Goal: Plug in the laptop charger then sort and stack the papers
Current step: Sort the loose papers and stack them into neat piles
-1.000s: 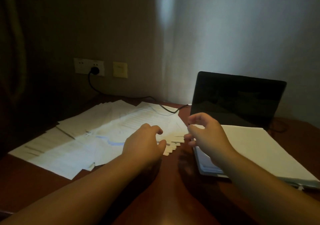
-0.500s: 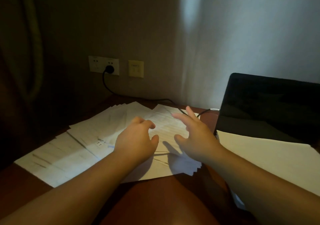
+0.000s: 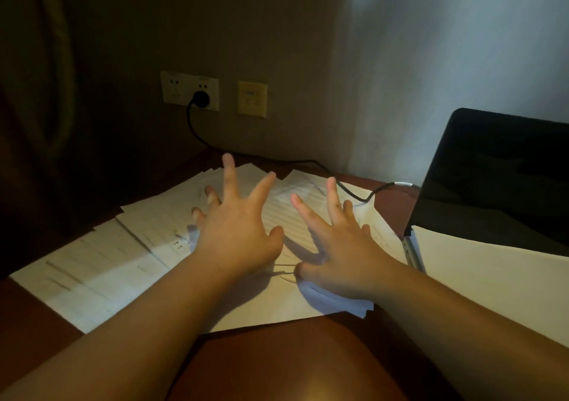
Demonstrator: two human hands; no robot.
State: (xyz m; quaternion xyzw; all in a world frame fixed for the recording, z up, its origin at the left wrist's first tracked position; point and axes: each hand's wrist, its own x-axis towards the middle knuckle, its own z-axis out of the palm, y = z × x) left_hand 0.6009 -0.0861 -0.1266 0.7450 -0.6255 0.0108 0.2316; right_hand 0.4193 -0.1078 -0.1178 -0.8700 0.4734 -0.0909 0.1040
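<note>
Several white printed papers (image 3: 101,265) lie fanned out across the brown desk (image 3: 277,360). My left hand (image 3: 237,231) is spread above their middle, fingers straight and splayed. My right hand (image 3: 341,246) is spread beside it on the right part of the sheets, fingers straight, its heel on the paper. The black charger plug (image 3: 200,98) sits in the white wall socket (image 3: 189,90), and its cable (image 3: 354,194) runs over the papers to the open black laptop (image 3: 498,178) at the right. A neat stack of white sheets (image 3: 492,280) covers the laptop's keyboard.
A yellowish wall plate (image 3: 252,98) is right of the socket. A dark curtain (image 3: 40,92) hangs at the left. The desk meets the wall behind the papers, and bare brown wood shows between my forearms.
Both hands went from loosely curled to flat and splayed, and reached forward over the fanned papers. The view swung left, pushing the laptop toward the right edge.
</note>
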